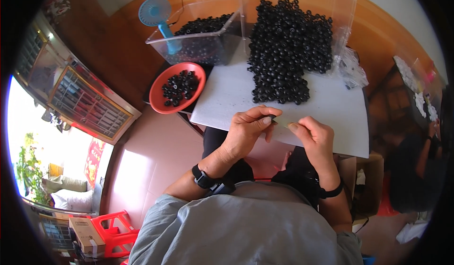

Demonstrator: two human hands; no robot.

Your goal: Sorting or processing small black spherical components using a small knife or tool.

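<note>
Over the near edge of the white tabletop (222,95), my left hand (247,129) pinches a small black round part (272,117) between thumb and fingers. My right hand (314,135) is closed, thumb against forefinger, on a thin pale strip or blade (283,121) that points at the black part. Whether the strip's tip touches the part is too small to tell. Beyond my hands lies a big heap of black ring-like parts (288,47), several of them showing a hole in the middle.
An orange-red bowl (156,98) of black parts stands left of the tabletop. Behind it, a clear plastic bin (194,52) of black pieces carries a blue fan (155,11). Crumpled clear plastic bags (352,69) lie at right. A cardboard box (376,184) sits right below. Another person (416,156) sits far right.
</note>
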